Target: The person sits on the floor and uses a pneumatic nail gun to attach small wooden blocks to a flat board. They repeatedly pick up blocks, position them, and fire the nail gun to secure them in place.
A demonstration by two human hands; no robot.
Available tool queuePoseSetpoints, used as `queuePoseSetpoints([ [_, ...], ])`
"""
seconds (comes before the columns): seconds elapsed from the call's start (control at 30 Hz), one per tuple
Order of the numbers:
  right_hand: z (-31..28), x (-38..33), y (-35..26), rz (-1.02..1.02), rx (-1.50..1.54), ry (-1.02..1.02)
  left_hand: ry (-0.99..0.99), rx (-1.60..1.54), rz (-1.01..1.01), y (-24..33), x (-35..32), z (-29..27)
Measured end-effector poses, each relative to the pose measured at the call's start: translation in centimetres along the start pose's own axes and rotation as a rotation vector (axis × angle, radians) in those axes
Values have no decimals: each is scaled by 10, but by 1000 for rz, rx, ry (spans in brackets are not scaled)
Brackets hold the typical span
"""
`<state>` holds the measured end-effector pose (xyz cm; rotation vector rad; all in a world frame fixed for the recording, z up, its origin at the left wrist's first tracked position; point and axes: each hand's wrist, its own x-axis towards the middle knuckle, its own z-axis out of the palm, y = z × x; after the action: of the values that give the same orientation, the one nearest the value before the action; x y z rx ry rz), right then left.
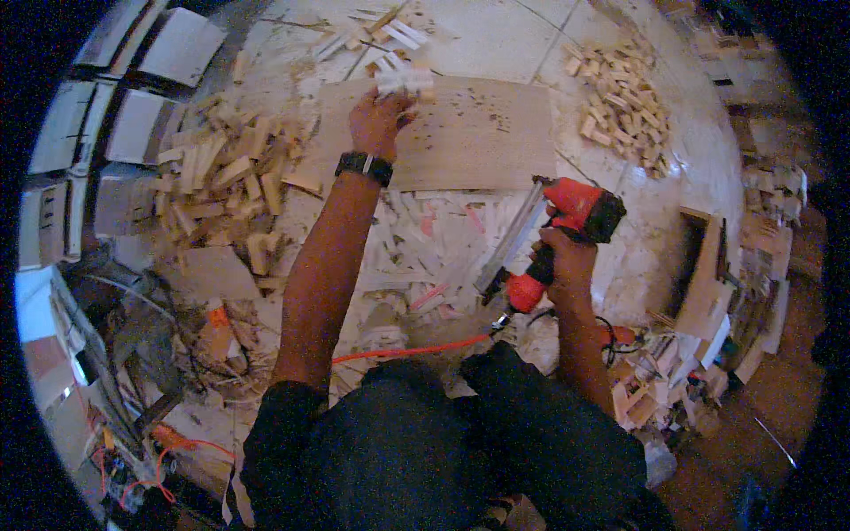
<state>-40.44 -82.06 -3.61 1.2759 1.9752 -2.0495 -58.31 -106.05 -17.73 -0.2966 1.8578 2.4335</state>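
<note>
My right hand (pixel 571 257) is wrapped round the grip of a red and black air nail gun (pixel 580 208). Its silvery magazine slants down to the left, and an orange air hose (pixel 416 350) runs from its lower end. With a dark watch on its wrist, my left hand (pixel 379 122) reaches to the far edge of a flat wooden board (pixel 496 146). Its fingers close on a small pale wood piece (pixel 405 83), blurred, with white on top. Small dark marks dot the board. Other white-and-wood pieces (pixel 403 35) lie on the floor beyond it.
A heap of small wood blocks (pixel 221 168) lies left, another pile (pixel 624 102) at far right. Offcuts and paper strips (pixel 416 239) litter the floor before me. A wooden box (pixel 699 265) stands right, near scrap wood (pixel 673 372); white boxes (pixel 177 44) line the left.
</note>
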Motion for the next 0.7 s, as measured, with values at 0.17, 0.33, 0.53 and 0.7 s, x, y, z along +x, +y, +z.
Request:
queuePoseSetpoints([
  [0.17, -1, -3, -5, 24, -10, -27, 312, 894, 283, 2, 13, -72],
  [0.33, 1, -2, -7, -36, -3, -91, 440, 1892, 390, 41, -12, -146],
  [0.53, 3, -2, -7, -12, 31, -89, 96, 1380, 220, 68, -36, -126],
  [0.7, 6, -3, -8, -44, 36, -102, -72, 880, -116, 15, -50, 3],
])
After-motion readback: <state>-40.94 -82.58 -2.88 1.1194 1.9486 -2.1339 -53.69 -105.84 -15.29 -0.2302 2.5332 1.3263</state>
